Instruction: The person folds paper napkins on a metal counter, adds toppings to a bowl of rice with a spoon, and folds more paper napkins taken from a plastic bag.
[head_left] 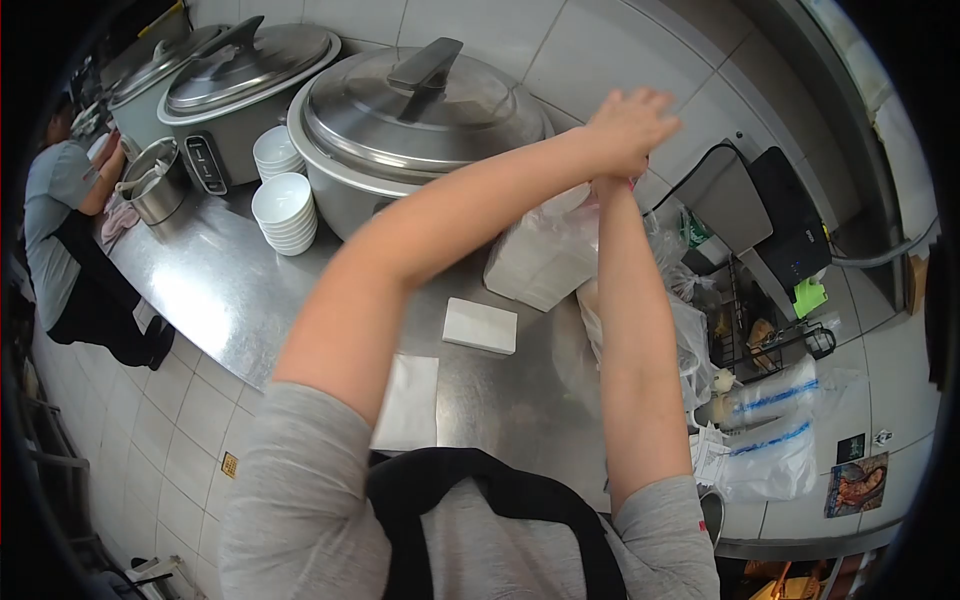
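My left arm crosses in front of me to the right. My left hand (632,132) is raised near the tiled wall with its fingers stretched out, slightly blurred, and nothing shows in it. Behind it, my right forearm (640,340) reaches up, and the left hand and wrist cover my right hand, so its fingers are hidden. Just below both hands stands a white stack in clear plastic wrap (540,260). A small white block, apparently folded paper (480,326), lies on the steel counter (500,400). Nearer me is a flat white sheet or packet (408,400).
Large lidded cookers (420,120) line the wall at the left, with stacked white bowls (285,205) in front. A black printer-like machine (780,215), a wire rack (735,320) and plastic-wrapped packs (770,440) crowd the right. A co-worker (65,220) stands at the far left beside a metal pot (158,185).
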